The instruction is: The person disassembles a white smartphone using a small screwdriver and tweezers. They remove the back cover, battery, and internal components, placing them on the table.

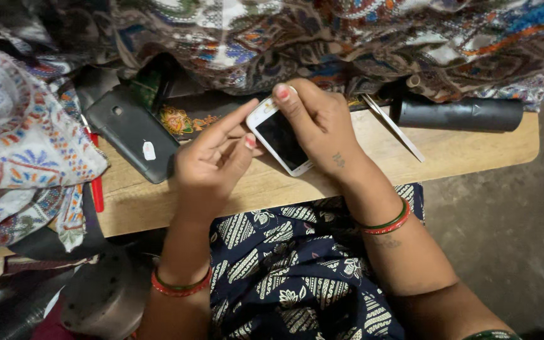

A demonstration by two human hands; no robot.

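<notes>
Phone (281, 140), white, dark screen, frame centre above wooden table (461, 148); gripped by right hand (322, 123), fingers curled around it. Left hand (212, 164) forefinger extended, touching phone's edge, probably; other fingers loosely bent.

The phone (281, 140) has a glossy dark glass screen and a smooth white plastic frame. The bench (467, 148) is pale bare wood, matt, with a little rough edge. On it lie a black matt plastic case (130, 132), a dull black tube (461, 114), and soft printed cloth (322, 38).
</notes>
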